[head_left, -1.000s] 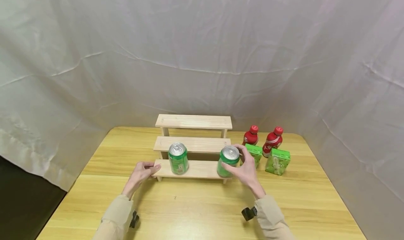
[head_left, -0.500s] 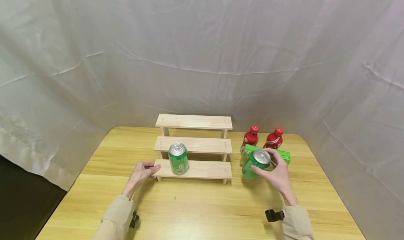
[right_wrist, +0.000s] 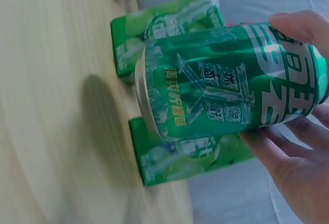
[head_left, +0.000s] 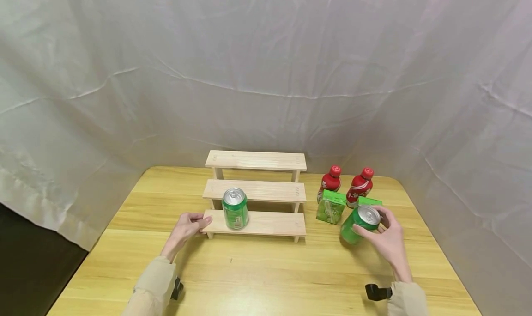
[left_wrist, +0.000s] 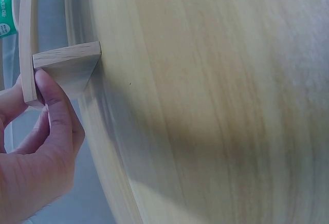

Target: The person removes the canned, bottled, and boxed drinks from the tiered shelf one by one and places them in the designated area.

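Observation:
My right hand (head_left: 388, 240) grips a green soda can (head_left: 354, 228) round its upper part. The can tilts slightly and hangs a little above the table in the right wrist view, its printed side (right_wrist: 221, 80) facing that camera. My left hand (head_left: 185, 230) pinches the left end of the lowest board of a three-step wooden rack (head_left: 270, 222), thumb and fingers on either side of the board (left_wrist: 29, 44). A second green soda can (head_left: 235, 209) stands upright on that lowest step, left of its middle.
Two green drink cartons, a left one (head_left: 331, 207) and a right one (head_left: 370, 201) partly behind the held can, stand right of the rack. Behind them are two red bottles, one left (head_left: 330, 181) and one right (head_left: 359, 186). A grey curtain (head_left: 266, 75) encloses the wooden table (head_left: 257, 274).
The right hand has lifted its can off the right end of the lowest step and carried it rightward, past the left carton to the front of the right one. The left hand has stayed put.

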`<state>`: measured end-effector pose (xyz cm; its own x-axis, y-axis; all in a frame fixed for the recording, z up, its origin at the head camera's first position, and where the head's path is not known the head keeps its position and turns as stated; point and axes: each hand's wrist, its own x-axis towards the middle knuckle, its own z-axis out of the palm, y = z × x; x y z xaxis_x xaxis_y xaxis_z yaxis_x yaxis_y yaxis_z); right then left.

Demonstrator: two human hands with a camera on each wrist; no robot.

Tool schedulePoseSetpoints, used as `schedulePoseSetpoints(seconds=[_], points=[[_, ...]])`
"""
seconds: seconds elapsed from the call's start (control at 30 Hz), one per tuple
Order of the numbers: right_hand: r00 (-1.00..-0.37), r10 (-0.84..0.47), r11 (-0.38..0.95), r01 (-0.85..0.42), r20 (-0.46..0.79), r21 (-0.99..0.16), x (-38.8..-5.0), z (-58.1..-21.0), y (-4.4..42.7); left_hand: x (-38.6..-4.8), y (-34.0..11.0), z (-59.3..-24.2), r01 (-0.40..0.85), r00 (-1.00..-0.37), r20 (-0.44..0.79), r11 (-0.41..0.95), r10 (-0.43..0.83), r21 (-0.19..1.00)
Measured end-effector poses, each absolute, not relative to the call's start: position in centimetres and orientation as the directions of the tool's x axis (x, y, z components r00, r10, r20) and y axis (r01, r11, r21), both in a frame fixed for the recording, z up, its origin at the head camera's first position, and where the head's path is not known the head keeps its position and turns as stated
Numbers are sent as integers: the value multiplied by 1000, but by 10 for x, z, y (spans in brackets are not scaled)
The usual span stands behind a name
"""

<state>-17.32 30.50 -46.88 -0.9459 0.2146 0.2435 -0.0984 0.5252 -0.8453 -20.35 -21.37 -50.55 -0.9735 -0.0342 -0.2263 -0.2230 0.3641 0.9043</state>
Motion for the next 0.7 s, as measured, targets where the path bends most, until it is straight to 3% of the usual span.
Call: schedulePoseSetpoints(seconds=[0.33, 0.7], points=[[-944, 281, 552, 12, 172, -834, -175, -476, 320, -203, -214, -506, -232, -971, -237, 328, -24, 916], [-952, 249, 606, 9, 179, -795, -175, -486, 325, -204, -213, -505, -238, -970, -242, 324, -30, 915]])
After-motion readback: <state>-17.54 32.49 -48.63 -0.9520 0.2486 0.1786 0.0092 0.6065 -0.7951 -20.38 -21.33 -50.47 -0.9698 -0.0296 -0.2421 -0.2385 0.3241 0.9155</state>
